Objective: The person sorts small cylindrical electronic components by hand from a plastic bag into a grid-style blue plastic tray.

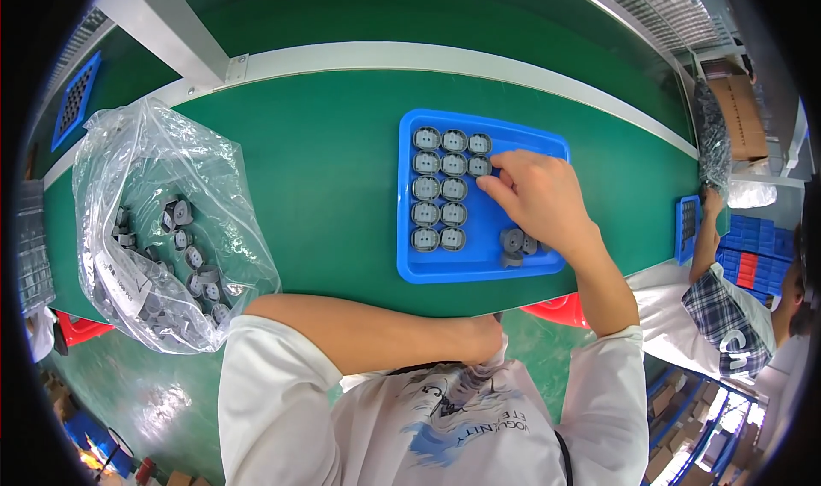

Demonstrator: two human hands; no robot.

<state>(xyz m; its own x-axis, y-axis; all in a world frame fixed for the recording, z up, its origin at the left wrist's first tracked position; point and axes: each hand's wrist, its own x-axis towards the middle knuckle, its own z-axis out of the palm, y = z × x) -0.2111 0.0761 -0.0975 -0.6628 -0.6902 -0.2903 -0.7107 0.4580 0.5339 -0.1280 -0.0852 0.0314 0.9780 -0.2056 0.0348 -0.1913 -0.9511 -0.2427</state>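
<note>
Fingers [499, 192] of right hand [547, 197] are at a grey part [479, 166] in the blue tray [481, 238], frame centre-right; whether they or left hand [487, 341] grip, one cannot tell. Row filling seems in hand; next probably needs a loose part [513, 240].

On the table [333, 178], a tray [486, 229] is lying right of the frame's centre, parts [453, 164] sitting mainly along its left; a bag [209, 165] holding others is resting at frame left.
</note>
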